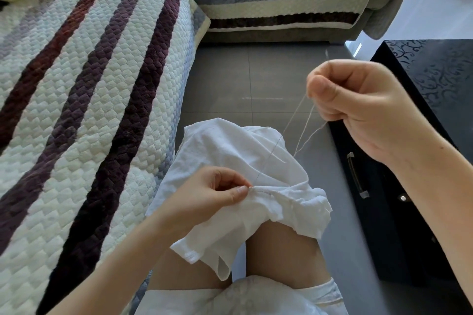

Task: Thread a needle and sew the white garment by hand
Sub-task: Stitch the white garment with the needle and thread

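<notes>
Left hand (204, 194): thumb and forefinger pinching seam of white garment (225, 151), near centre. Garment draped over bare knees. Right hand (358, 107): raised at right, fingers curled, pinching needle (327, 56); tip pokes above knuckles. Pale thread (293, 115) runs taut from right hand down-left to pinched seam; looser strands hang beside it. Striped quilted sofa cover (76, 84) left, black cabinet (435, 71) right.

We log the supports: knees (281, 258), sofa (268, 36), floor (245, 79).
We see the white garment (230, 151) draped over the bare knees, a striped quilted cover (89, 84) on the sofa, and a black cabinet (409, 186) on the grey tiled floor.
</notes>
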The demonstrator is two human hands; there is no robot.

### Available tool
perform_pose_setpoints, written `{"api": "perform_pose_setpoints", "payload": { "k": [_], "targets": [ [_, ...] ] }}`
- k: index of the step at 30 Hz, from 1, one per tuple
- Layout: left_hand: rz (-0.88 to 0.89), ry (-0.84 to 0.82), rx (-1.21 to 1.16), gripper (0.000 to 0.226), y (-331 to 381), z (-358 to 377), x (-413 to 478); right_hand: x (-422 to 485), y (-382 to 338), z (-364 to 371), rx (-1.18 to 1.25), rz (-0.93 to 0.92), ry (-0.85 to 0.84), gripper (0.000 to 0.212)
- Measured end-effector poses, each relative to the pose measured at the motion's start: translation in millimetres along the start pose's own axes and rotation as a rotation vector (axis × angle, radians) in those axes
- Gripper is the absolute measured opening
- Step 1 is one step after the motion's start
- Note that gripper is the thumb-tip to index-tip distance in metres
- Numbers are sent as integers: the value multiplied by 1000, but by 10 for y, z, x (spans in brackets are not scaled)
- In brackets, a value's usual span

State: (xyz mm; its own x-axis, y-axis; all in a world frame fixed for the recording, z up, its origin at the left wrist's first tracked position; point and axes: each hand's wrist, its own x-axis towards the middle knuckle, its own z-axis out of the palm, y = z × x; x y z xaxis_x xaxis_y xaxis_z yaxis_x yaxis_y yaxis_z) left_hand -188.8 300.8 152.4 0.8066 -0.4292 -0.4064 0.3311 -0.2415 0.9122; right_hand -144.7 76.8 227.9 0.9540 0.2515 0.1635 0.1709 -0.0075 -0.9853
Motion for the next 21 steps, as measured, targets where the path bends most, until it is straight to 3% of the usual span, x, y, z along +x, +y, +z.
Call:
{"api": "perform_pose_setpoints", "payload": {
  "k": [4, 7, 9, 11, 14, 17, 21],
  "targets": [
    [13, 2, -3, 15, 23, -3, 8, -82, -77, 43, 15, -75, -77, 14],
    [14, -10, 5, 15, 25, 3, 14, -171, -101, 66, -197, -94, -385, 16],
    [21, -19, -3, 15, 29, 3, 15, -215, -64, 51, -293, -29, -516, 36],
    [32, -24, -16, 16, 43, 5, 12, -235, 48, 65, -437, -10, -414, 51],
    [55, -24, -16, 17, 61, 9, 4, -267, 303, 144, -763, -53, -163, 43],
    [91, -29, 29, 18, 73, 15, -1, -355, 510, 241, -693, 84, -277, 39],
    [105, 57, 113, 10, 55, 9, -1, -450, 648, 267, -546, 194, -370, 18]
  ]
}}
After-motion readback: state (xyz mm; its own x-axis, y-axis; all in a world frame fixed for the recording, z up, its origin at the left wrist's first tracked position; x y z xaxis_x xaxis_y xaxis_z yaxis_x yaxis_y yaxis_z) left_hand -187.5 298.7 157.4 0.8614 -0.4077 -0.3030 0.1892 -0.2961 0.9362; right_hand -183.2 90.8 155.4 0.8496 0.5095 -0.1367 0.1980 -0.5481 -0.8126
